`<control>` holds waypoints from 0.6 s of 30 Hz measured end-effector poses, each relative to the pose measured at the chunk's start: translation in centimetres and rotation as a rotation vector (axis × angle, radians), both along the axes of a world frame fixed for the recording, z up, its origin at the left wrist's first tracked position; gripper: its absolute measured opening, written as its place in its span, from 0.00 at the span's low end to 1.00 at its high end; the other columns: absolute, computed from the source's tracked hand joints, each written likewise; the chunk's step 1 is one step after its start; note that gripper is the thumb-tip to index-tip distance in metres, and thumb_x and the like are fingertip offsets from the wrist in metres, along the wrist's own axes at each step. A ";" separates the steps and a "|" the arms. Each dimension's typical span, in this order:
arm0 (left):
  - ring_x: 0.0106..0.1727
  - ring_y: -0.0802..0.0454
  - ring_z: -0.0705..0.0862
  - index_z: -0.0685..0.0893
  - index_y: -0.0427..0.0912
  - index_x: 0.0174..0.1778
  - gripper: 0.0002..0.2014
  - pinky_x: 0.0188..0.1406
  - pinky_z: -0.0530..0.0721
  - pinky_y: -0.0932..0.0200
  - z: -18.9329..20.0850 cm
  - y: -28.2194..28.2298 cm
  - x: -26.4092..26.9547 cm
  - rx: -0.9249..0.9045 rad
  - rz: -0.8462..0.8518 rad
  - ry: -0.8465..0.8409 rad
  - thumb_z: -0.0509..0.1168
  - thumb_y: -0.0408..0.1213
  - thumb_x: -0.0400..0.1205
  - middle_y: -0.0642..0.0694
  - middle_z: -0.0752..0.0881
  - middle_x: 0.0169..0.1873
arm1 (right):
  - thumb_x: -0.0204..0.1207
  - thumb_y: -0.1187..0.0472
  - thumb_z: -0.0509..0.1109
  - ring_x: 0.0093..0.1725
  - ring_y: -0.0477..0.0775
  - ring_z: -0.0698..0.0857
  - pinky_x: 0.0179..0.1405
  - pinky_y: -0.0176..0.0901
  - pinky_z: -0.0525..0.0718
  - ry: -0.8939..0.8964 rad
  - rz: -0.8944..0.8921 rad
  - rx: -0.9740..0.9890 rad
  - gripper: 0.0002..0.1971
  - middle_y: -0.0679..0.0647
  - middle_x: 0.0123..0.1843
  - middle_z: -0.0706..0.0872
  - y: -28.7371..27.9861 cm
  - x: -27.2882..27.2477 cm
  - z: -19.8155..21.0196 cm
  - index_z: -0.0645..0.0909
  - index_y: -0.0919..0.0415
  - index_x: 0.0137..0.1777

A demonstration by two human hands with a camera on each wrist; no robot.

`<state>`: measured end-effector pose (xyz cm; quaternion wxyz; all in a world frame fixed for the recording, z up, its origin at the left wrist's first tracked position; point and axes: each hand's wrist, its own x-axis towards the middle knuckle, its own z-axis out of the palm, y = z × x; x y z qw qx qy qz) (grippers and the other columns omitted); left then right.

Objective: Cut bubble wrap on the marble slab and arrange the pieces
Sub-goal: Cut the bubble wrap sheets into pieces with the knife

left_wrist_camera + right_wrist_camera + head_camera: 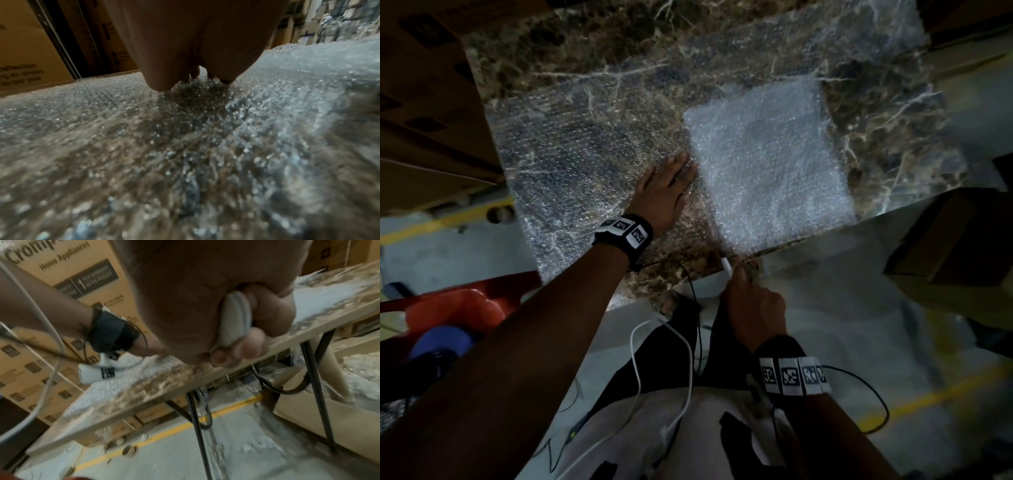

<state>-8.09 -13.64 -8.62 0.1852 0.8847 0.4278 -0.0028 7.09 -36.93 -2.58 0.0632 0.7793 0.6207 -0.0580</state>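
You've got black wrist straps (624,233) with black-and-white square marker tags, thin black cables trailing off both.

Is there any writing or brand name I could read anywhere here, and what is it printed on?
"Crom…", cut off by the picture's edge: cardboard box behind the table.
"Home Appliances": same box, just below.
"1 YEAR WARRANTY ON THE PRODUCT": dark panel on that box.
Smaller print on that box: too blurred.
Print on the cardboard box in the left wrist view: too blurred.
Wristband tags: black-and-white patterns, no words.
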 end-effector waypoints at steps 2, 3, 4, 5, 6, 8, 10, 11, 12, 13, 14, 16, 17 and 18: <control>0.90 0.49 0.52 0.58 0.53 0.90 0.28 0.87 0.49 0.42 0.1 -0.1 0.0 -0.001 -0.005 0.003 0.52 0.44 0.92 0.49 0.51 0.91 | 0.80 0.57 0.52 0.17 0.56 0.79 0.22 0.38 0.71 -0.057 0.030 -0.043 0.16 0.53 0.22 0.80 -0.1 0.0 0.6 0.82 0.60 0.50; 0.90 0.48 0.53 0.58 0.52 0.90 0.28 0.87 0.49 0.42 0.2 -0.2 0.1 -0.002 -0.004 -0.001 0.52 0.44 0.92 0.48 0.51 0.91 | 0.81 0.56 0.52 0.17 0.56 0.80 0.23 0.37 0.70 -0.058 0.021 -0.054 0.17 0.52 0.23 0.80 0.1 0.1 1.3 0.83 0.58 0.50; 0.90 0.48 0.53 0.58 0.50 0.90 0.28 0.87 0.50 0.41 0.4 -0.3 0.2 -0.001 0.000 -0.010 0.52 0.43 0.92 0.47 0.52 0.91 | 0.82 0.54 0.53 0.18 0.57 0.80 0.23 0.38 0.68 -0.032 0.001 -0.026 0.17 0.52 0.23 0.81 0.5 0.3 2.1 0.84 0.58 0.53; 0.90 0.48 0.54 0.58 0.49 0.90 0.28 0.87 0.51 0.41 0.6 -0.4 0.3 0.004 0.010 -0.023 0.53 0.43 0.92 0.46 0.52 0.90 | 0.84 0.53 0.56 0.20 0.57 0.81 0.22 0.40 0.67 0.000 -0.021 0.031 0.16 0.52 0.25 0.81 1.2 0.5 2.9 0.84 0.58 0.56; 0.90 0.48 0.55 0.58 0.48 0.90 0.29 0.87 0.51 0.41 0.9 -0.6 0.4 0.015 0.025 -0.044 0.54 0.44 0.91 0.46 0.53 0.90 | 0.87 0.52 0.57 0.23 0.57 0.82 0.22 0.43 0.69 0.032 -0.030 0.103 0.15 0.52 0.28 0.82 2.1 0.9 3.4 0.83 0.59 0.58; 0.89 0.49 0.55 0.56 0.48 0.90 0.30 0.87 0.50 0.43 1.3 -1.0 0.6 0.029 0.062 -0.101 0.55 0.47 0.91 0.47 0.53 0.90 | 0.90 0.50 0.58 0.38 0.59 0.85 0.33 0.51 0.77 0.142 -0.032 0.204 0.15 0.55 0.40 0.84 5.1 1.7 3.5 0.79 0.60 0.59; 0.90 0.51 0.51 0.53 0.50 0.91 0.33 0.87 0.47 0.44 1.3 -1.0 0.7 0.017 0.103 -0.125 0.56 0.52 0.90 0.47 0.51 0.90 | 0.90 0.50 0.59 0.61 0.62 0.83 0.54 0.58 0.79 0.217 -0.032 0.238 0.16 0.58 0.61 0.84 9.0 2.6 2.1 0.76 0.61 0.65; 0.90 0.51 0.49 0.50 0.51 0.91 0.35 0.88 0.47 0.43 1.1 -0.9 0.8 0.006 0.126 -0.109 0.56 0.54 0.90 0.48 0.50 0.91 | 0.89 0.50 0.61 0.73 0.61 0.79 0.63 0.62 0.76 0.234 -0.034 0.243 0.17 0.57 0.71 0.81 10.9 3.0 1.2 0.75 0.61 0.70; 0.91 0.50 0.47 0.47 0.52 0.91 0.37 0.88 0.46 0.41 0.8 -0.7 0.8 -0.012 0.149 -0.078 0.55 0.57 0.90 0.48 0.47 0.91 | 0.89 0.52 0.62 0.82 0.58 0.72 0.69 0.66 0.71 0.252 -0.034 0.227 0.19 0.54 0.79 0.76 12.5 3.5 0.1 0.73 0.59 0.74; 0.91 0.49 0.44 0.44 0.53 0.91 0.38 0.88 0.44 0.41 0.5 -0.6 0.7 -0.037 0.162 -0.041 0.54 0.60 0.89 0.48 0.44 0.91 | 0.88 0.52 0.63 0.86 0.55 0.66 0.71 0.70 0.66 0.275 -0.036 0.197 0.20 0.51 0.84 0.72 13.8 4.1 -0.7 0.71 0.57 0.77; 0.91 0.49 0.41 0.42 0.53 0.91 0.39 0.88 0.42 0.41 0.2 -0.4 0.7 -0.057 0.164 -0.005 0.52 0.63 0.89 0.48 0.41 0.91 | 0.88 0.52 0.64 0.88 0.53 0.62 0.72 0.73 0.64 0.303 -0.041 0.165 0.22 0.48 0.86 0.69 14.6 4.7 -1.5 0.69 0.56 0.79; 0.90 0.48 0.37 0.40 0.52 0.91 0.40 0.88 0.39 0.41 -0.1 -0.3 0.5 -0.075 0.147 0.038 0.50 0.65 0.89 0.48 0.36 0.90 | 0.86 0.52 0.67 0.88 0.49 0.61 0.72 0.75 0.63 0.356 -0.068 0.129 0.26 0.44 0.86 0.70 14.8 5.7 -2.5 0.67 0.52 0.81; 0.90 0.48 0.35 0.39 0.51 0.91 0.41 0.88 0.38 0.41 -0.1 -0.2 0.6 -0.089 0.143 0.045 0.50 0.65 0.89 0.48 0.34 0.89 | 0.85 0.51 0.67 0.88 0.47 0.61 0.72 0.74 0.63 0.378 -0.079 0.126 0.27 0.43 0.85 0.70 14.5 6.2 -2.8 0.66 0.50 0.83; 0.90 0.48 0.35 0.39 0.51 0.91 0.41 0.88 0.37 0.42 -0.2 -0.2 0.6 -0.101 0.143 0.050 0.50 0.65 0.89 0.48 0.33 0.89 | 0.85 0.51 0.68 0.88 0.46 0.61 0.72 0.72 0.61 0.392 -0.081 0.132 0.28 0.43 0.85 0.71 14.0 6.6 -2.9 0.65 0.49 0.83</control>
